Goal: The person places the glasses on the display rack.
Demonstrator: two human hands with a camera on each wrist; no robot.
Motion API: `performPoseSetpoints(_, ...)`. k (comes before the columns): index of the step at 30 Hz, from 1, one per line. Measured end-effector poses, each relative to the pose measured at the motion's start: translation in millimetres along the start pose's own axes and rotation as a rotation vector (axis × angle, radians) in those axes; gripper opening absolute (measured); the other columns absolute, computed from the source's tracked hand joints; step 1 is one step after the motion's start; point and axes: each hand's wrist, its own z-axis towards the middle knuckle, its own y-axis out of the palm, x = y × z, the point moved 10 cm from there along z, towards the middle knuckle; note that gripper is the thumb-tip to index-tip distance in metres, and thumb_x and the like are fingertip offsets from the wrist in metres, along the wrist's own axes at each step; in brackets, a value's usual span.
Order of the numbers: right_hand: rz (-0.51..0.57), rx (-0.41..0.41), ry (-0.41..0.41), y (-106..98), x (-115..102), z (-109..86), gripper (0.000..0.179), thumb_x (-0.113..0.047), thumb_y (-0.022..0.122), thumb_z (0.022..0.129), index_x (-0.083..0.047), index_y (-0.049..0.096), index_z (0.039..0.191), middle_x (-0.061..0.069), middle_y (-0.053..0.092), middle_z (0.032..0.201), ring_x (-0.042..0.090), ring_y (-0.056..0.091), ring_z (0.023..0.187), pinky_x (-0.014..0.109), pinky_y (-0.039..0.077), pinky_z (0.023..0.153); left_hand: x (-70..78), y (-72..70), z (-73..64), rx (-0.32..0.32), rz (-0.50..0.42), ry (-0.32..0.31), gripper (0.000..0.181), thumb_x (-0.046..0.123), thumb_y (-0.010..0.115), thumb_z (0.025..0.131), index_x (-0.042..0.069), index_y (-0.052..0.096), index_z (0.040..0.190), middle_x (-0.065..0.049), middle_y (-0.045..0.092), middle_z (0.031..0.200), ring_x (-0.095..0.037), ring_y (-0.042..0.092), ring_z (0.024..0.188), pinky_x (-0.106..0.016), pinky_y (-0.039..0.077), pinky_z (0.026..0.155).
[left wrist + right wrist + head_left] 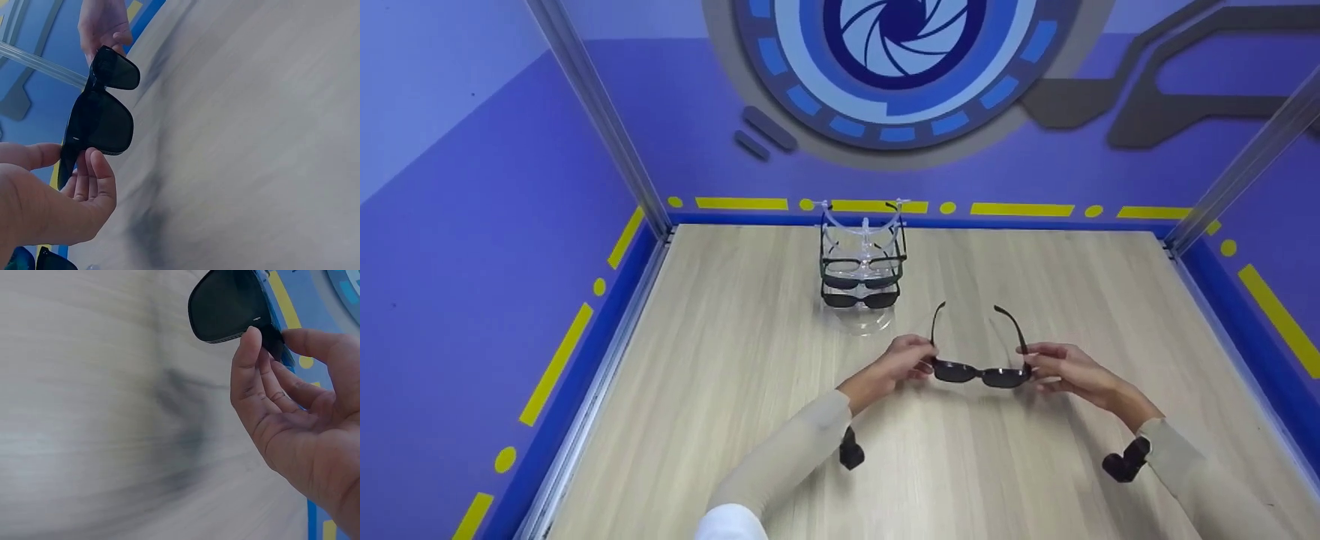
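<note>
Black sunglasses point(1003, 377) with dark lenses are held between both hands, their temples unfolded and pointing away toward the back wall. My left hand point(896, 367) pinches the left hinge corner between thumb and fingers. At the opposite corner, my right hand point(1076, 373) grips the frame near the hinge. In the left wrist view the sunglasses point(104, 121) are seen lens-on, apart from the table, with the right hand point(105, 25) at their far end. The right wrist view shows one lens point(228, 306) and the thumb and fingers at its corner.
Left of the hands, a clear display stand point(866, 328) bears several pairs of glasses point(861, 283) stacked one above another. The wooden table point(735, 322) is bounded by blue panels and metal posts point(607, 120). A small black camera point(851, 450) sits at the left wrist.
</note>
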Motion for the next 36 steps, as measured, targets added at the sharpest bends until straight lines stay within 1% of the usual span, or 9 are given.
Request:
performPoseSetpoints(5, 0.01, -0.009, -0.008, 15, -4, -1.4, 0.048, -0.022, 0.057, 0.105, 0.004, 0.047, 0.145, 0.004, 0.066, 0.111, 0.009, 0.069, 0.096, 0.028, 0.06, 0.085, -0.1, -12.6, -13.1, -0.026, 0.005, 0.018, 0.011, 0.008, 0.064, 0.094, 0.007, 0.063, 0.105, 0.002, 0.062, 0.081, -0.007, 0.058, 0.065, -0.016, 0.05, 0.06)
performPoseSetpoints(10, 0.041, -0.028, -0.009, 28, -10, -1.9, 0.038, -0.02, 0.057, 0.105, -0.006, 0.054, 0.14, 0.002, 0.067, 0.106, 0.01, 0.069, 0.095, 0.027, 0.06, 0.083, 2.8, -25.2, -23.2, -0.041, 0.057, 0.043, 0.019, 0.013, 0.065, 0.095, 0.005, 0.065, 0.112, 0.004, 0.063, 0.083, -0.007, 0.06, 0.069, -0.017, 0.051, 0.064)
performPoseSetpoints(13, 0.075, -0.044, -0.011, 37, -13, -1.9, 0.035, -0.019, 0.057, 0.105, -0.008, 0.055, 0.138, 0.001, 0.067, 0.103, 0.009, 0.069, 0.092, 0.025, 0.06, 0.081, 4.5, -31.6, -30.4, -0.049, 0.074, 0.048, 0.019, 0.014, 0.065, 0.095, 0.005, 0.065, 0.112, 0.005, 0.064, 0.083, -0.007, 0.06, 0.07, -0.018, 0.051, 0.065)
performPoseSetpoints(17, 0.09, -0.046, -0.024, 43, -18, -5.0, 0.034, -0.019, 0.057, 0.105, -0.009, 0.056, 0.138, 0.001, 0.067, 0.103, 0.009, 0.069, 0.091, 0.025, 0.06, 0.082, 4.9, -35.0, -38.4, -0.061, 0.082, 0.048, 0.018, 0.014, 0.065, 0.095, 0.006, 0.065, 0.111, 0.005, 0.064, 0.083, -0.008, 0.061, 0.072, -0.019, 0.051, 0.066)
performPoseSetpoints(21, 0.105, -0.04, -0.022, 48, -20, -6.0, 0.041, -0.019, 0.057, 0.105, -0.006, 0.05, 0.143, 0.002, 0.067, 0.104, 0.009, 0.069, 0.092, 0.027, 0.06, 0.083, 8.4, -38.6, -46.1, -0.049, 0.078, 0.056, 0.017, 0.014, 0.065, 0.095, 0.006, 0.065, 0.11, 0.005, 0.064, 0.083, -0.007, 0.061, 0.07, -0.019, 0.051, 0.064)
performPoseSetpoints(24, 0.124, -0.034, -0.012, 52, -21, -2.4, 0.053, -0.018, 0.058, 0.105, 0.0, 0.038, 0.151, 0.001, 0.068, 0.102, 0.009, 0.068, 0.092, 0.028, 0.059, 0.083, 12.4, -44.6, -52.4, -0.035, 0.07, 0.064, 0.017, 0.014, 0.066, 0.094, 0.006, 0.065, 0.109, 0.005, 0.064, 0.082, -0.007, 0.061, 0.069, -0.019, 0.05, 0.064)
performPoseSetpoints(27, 0.138, -0.021, -0.009, 55, -24, -1.6, 0.064, -0.017, 0.058, 0.104, 0.004, 0.027, 0.155, -0.001, 0.068, 0.1, 0.008, 0.068, 0.091, 0.027, 0.059, 0.082, 16.1, -47.6, -58.5, -0.04, 0.067, 0.066, 0.019, 0.015, 0.066, 0.094, 0.006, 0.064, 0.11, 0.006, 0.066, 0.083, -0.006, 0.062, 0.07, -0.019, 0.051, 0.065)
performPoseSetpoints(30, 0.146, -0.02, -0.022, 58, -29, -2.6, 0.065, -0.017, 0.059, 0.104, 0.004, 0.025, 0.156, -0.003, 0.067, 0.1, 0.007, 0.068, 0.091, 0.028, 0.059, 0.081, 18.7, -50.7, -65.1, -0.046, 0.065, 0.066, 0.021, 0.016, 0.066, 0.094, 0.006, 0.063, 0.111, 0.005, 0.067, 0.084, -0.007, 0.062, 0.071, -0.019, 0.051, 0.066)
performPoseSetpoints(36, 0.162, -0.049, -0.049, 72, -40, -6.3, 0.057, -0.015, 0.057, 0.104, 0.001, 0.032, 0.152, -0.003, 0.063, 0.102, 0.009, 0.067, 0.091, 0.026, 0.058, 0.079, 17.6, -60.2, -78.1, -0.076, 0.058, 0.052, 0.023, 0.018, 0.067, 0.094, 0.007, 0.062, 0.114, 0.005, 0.066, 0.085, -0.008, 0.062, 0.074, -0.02, 0.052, 0.066)
